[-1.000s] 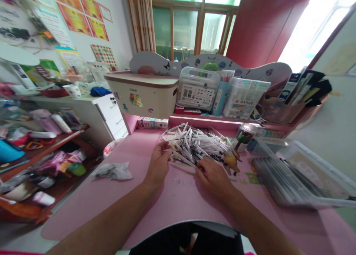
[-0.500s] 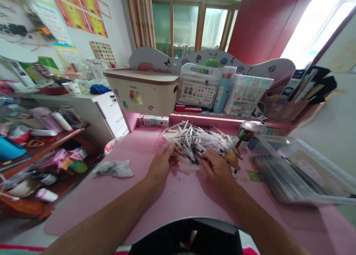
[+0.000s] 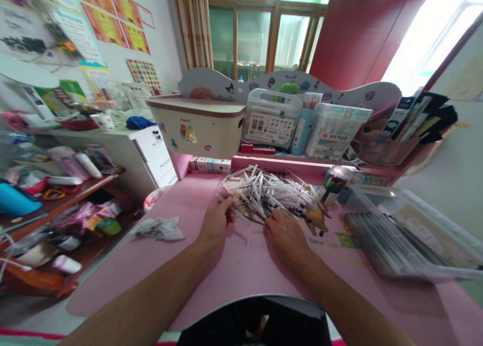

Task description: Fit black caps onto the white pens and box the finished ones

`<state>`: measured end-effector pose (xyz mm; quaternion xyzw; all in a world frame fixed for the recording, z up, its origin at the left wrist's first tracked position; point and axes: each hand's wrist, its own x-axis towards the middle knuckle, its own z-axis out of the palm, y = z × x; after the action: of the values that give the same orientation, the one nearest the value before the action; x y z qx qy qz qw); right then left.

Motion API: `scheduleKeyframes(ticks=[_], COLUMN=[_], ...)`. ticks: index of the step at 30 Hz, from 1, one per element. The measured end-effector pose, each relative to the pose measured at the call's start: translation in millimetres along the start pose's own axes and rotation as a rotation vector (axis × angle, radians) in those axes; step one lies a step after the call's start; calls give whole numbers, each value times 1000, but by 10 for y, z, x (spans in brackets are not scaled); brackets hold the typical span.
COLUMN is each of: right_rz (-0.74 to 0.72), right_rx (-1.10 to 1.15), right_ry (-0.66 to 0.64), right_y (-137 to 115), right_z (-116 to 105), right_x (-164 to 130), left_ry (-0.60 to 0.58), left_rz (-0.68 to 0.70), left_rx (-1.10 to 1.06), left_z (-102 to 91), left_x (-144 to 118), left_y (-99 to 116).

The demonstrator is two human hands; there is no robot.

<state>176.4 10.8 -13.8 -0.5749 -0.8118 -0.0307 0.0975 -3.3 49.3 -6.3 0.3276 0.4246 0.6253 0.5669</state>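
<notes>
Head cam: pink desk (image 3: 241, 265) w/ pen pile (image 3: 269, 192) mid-back; left hand (image 3: 216, 220) pinching one pen at pile's left edge; right hand (image 3: 286, 231) curled at front edge, grip prob. closed; window (image 3: 260, 31) behind pile; crumpled tissue (image 3: 158, 229) left of it.

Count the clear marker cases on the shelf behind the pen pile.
2: one case with a handle at the middle, another case right of the blue tube. Others may be hidden.

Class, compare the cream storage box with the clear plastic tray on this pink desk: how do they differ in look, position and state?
The cream storage box is opaque, with stickers; the clear plastic tray is see-through. The box is closed by a brown-edged lid; the tray lies open. The box stands at the back left on the raised shelf; the tray rests on the desk's right side, near the right hand. Both are plastic-looking containers.
</notes>
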Motion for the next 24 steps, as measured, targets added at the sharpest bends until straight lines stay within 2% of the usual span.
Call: scheduleKeyframes(ticks=[7,11,15,24], right_rz=[68,56,55,133], right_rx=[89,192,343,667], right_ry=[-48,41,147,163], right_y=[6,75,179,264], right_z=[-68,-60,-52,-99], right_x=[-15,-30,-37,-35], left_ry=[28,62,152,277], left_rz=[10,-7,-39,-36], left_rx=[-68,-62,-60,-159], left_z=[6,8,5,-33], left_x=[21,37,66,207], left_y=[-40,-28,16,32])
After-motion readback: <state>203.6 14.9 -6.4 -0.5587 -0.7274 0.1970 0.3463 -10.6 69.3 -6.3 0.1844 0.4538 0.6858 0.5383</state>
